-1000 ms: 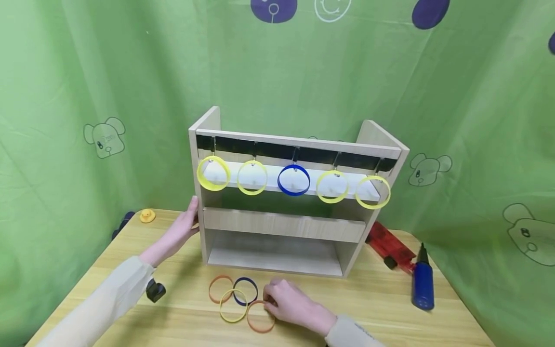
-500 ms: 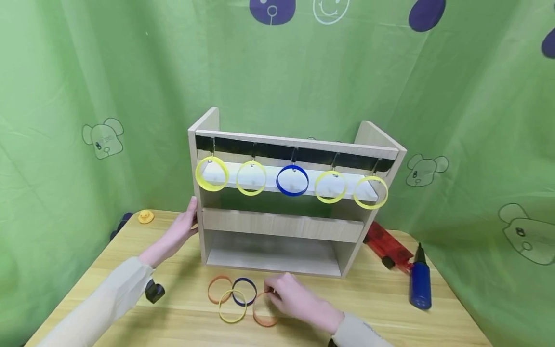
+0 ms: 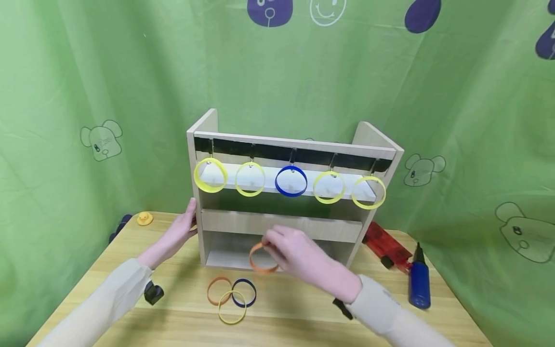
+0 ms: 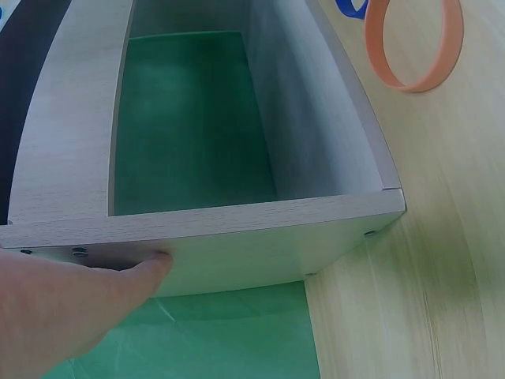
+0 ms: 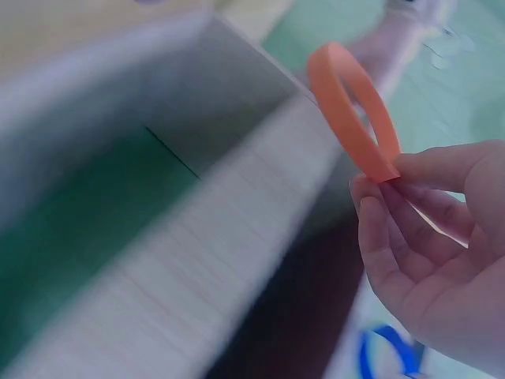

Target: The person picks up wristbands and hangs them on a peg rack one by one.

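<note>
My right hand (image 3: 299, 255) pinches an orange wristband (image 5: 344, 118) between thumb and fingers, in front of the lower part of a pale wooden shelf (image 3: 234, 221). My left hand (image 3: 177, 232) rests against the shelf's left side, its thumb extended along the panel in the left wrist view. From hooks along the shelf's black strip (image 3: 273, 152) hang several yellow wristbands and, in the middle, one blue wristband (image 3: 291, 194). Another orange wristband (image 3: 208, 293), a dark blue wristband (image 3: 255, 295) and a thin yellow wristband (image 3: 231, 323) lie overlapping on the table before the shelf.
A red toy car (image 3: 388, 243) and a blue hand pump (image 3: 419, 286) lie to the right of the shelf. At the table's back left corner sits a yellow rubber duck (image 3: 145, 218). A green curtain (image 3: 277, 86) hangs behind and around the table.
My right hand has lifted the orange wristband off the table and carried it up towards the shelf. The left hand stays against the shelf's side.
</note>
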`<state>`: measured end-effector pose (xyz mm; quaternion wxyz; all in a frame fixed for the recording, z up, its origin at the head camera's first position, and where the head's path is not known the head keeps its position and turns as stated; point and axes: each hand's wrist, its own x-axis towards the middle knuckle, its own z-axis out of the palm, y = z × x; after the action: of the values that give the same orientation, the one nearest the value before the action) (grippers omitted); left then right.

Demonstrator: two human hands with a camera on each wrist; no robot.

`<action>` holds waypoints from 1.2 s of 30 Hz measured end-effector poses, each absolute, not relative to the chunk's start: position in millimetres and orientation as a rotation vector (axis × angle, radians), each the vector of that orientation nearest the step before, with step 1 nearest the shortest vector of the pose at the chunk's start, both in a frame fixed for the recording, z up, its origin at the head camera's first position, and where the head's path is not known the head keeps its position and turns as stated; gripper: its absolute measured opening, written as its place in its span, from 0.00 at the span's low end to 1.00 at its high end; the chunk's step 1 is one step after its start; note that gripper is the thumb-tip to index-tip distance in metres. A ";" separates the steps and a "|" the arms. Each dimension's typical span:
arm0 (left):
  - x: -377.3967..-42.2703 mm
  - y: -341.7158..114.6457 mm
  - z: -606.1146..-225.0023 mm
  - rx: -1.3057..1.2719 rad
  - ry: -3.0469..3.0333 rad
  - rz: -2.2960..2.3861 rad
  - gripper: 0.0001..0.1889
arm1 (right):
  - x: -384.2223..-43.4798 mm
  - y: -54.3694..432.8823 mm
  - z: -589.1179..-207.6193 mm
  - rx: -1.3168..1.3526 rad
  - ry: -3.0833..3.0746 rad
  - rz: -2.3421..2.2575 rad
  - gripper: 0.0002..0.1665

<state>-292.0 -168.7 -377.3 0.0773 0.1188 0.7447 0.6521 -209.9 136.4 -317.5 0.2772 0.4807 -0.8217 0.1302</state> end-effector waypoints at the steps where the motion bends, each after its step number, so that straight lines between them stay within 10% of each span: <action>1: -292.1 -168.7 -377.6 0.356 2.231 1.953 0.45 | -210.9 134.9 -307.0 1.295 -2.179 0.344 0.07; 14: -294.5 -169.3 -378.8 0.355 2.227 1.961 0.46 | -241.4 108.0 -204.3 1.215 -1.987 0.416 0.01; 36: -297.8 -169.5 -381.5 0.365 2.239 1.958 0.48 | -255.9 112.0 -203.2 1.075 -2.080 0.433 0.06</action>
<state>-297.8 -169.5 -381.5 0.0723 0.1215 0.7453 0.6516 -255.9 112.0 -203.2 0.3713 0.4191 -0.8112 0.1688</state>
